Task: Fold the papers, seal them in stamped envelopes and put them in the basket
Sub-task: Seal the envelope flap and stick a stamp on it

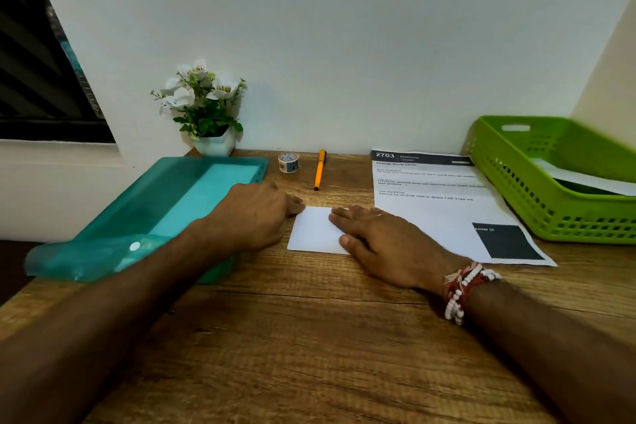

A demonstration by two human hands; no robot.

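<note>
Here, a folded white paper [315,231] lies on the table [309,337] between a person's two hands, its long edge apparently running left to right. The right hand [385,244] rests flat on its right half, fingers straight, pinning it. The left hand [256,213] touches the far-left corner, grip unclear. The green basket [516,213] stands far right, nearer the right hand, beyond a printed sheet [423,213].

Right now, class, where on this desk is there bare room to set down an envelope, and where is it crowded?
Free: the wide near strip of desk, bordered by the folded paper and teal folder; also a narrow lane between pen and printed sheet. Crowded: the right side, sheet against green basket.
</note>
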